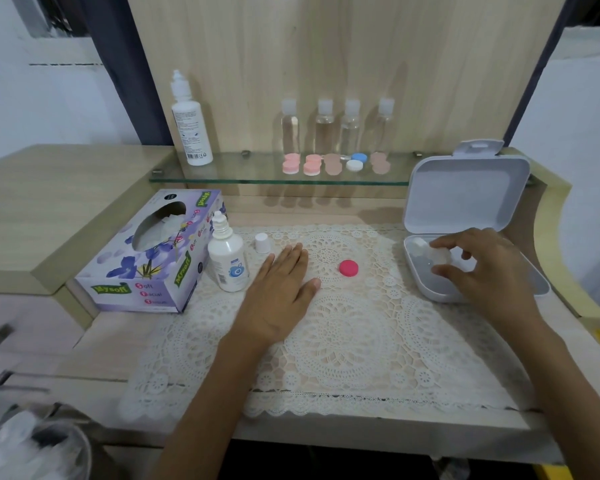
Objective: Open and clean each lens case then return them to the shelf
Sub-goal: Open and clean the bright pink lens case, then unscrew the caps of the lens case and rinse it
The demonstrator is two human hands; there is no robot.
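Several lens cases in pink, beige and blue-white [355, 161] sit in a row on the glass shelf [250, 178]. A single dark pink cap [348, 268] lies on the lace mat [343, 341]. My left hand [281, 292] rests flat on the mat, fingers straight, just left of the pink cap. Over the open white box [465, 202], my right hand [482, 268] pinches a small clear piece, apparently a lens case part [439, 252], inside the box's tray.
A tissue box [146, 258] stands at the left, beside an uncapped solution bottle [227, 261] and its white cap [262, 242]. A tall white bottle [189, 123] and several clear bottles [338, 128] stand on the shelf. A bin with plastic [32, 448] is at lower left.
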